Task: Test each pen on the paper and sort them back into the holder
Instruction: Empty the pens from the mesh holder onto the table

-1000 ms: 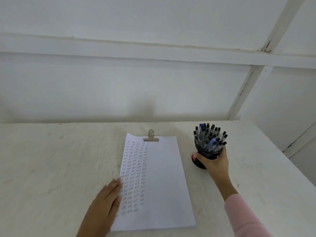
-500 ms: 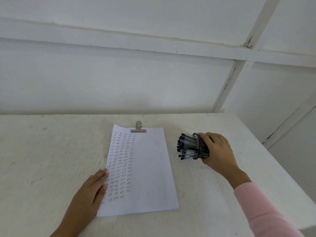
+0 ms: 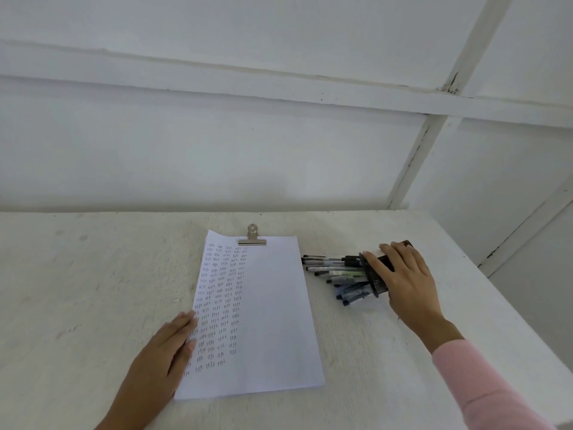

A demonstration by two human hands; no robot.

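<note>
- Since a moment ago, my right hand is tipping the holder further over: it was upright, then lifted on its side, and now it is lying on the bench with its mouth facing the paper.
- Pens are sliding out of that mouth in a fan, their far ends reaching just beside the right edge of the paper, while their near ends are staying inside the rim.
- My right fingers are curling narrowly around the holder's mesh wall, gripping it from above.
- My left hand is resting flat and spread on the lower left edge of the paper, holding nothing, only pinning the sheet.
- To do this step well, I am judging that I should be drawing the holder back gently toward the right, so the pens are spilling in one loose row and not rolling.
- I should be keeping them off the paper, so the free right half is staying clear for test marks.
- A clip is pinching the top edge of the sheet.
- Writing: columns of short pen marks are filling the left half of the paper; they are looking like repeated small strokes, too small to read.
- Any brand print on the pens is too small to make out.
</note>
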